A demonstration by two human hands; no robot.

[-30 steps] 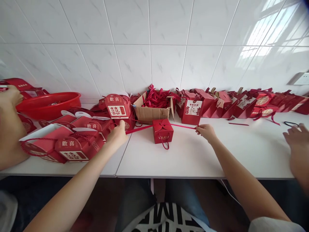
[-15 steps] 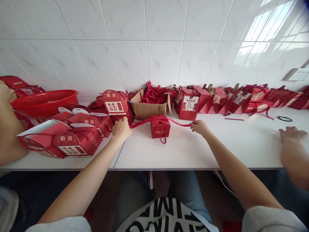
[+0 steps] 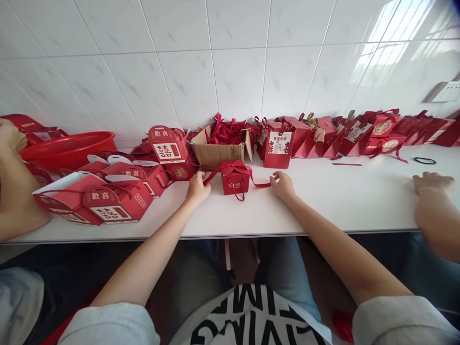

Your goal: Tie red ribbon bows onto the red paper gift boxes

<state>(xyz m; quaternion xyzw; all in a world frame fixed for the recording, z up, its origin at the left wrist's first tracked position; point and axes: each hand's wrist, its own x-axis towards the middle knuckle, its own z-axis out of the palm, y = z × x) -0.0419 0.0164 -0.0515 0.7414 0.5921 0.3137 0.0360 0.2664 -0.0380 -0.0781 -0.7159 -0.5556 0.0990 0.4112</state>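
Observation:
A small red gift box (image 3: pixel 234 178) with a rope handle stands on the white table (image 3: pixel 323 206) in front of me. A red ribbon (image 3: pixel 259 183) runs through its top and droops to both sides. My left hand (image 3: pixel 197 188) is closed on the ribbon's left end, just left of the box. My right hand (image 3: pixel 283 184) pinches the right end, a little right of the box. Both hands rest low near the tabletop.
Behind the box sits an open cardboard carton of red ribbons (image 3: pixel 223 143). Finished red boxes (image 3: pixel 334 136) line the wall to the right; more red boxes (image 3: pixel 115 196) and a red basin (image 3: pixel 68 148) lie left. Other people's hands show at far left (image 3: pixel 14 182) and far right (image 3: pixel 433 201). A black hair tie (image 3: pixel 424 160) lies on the table.
The ribbon was stretched taut and wide. Both my hands have come inward toward the box, so the ribbon now hangs slack.

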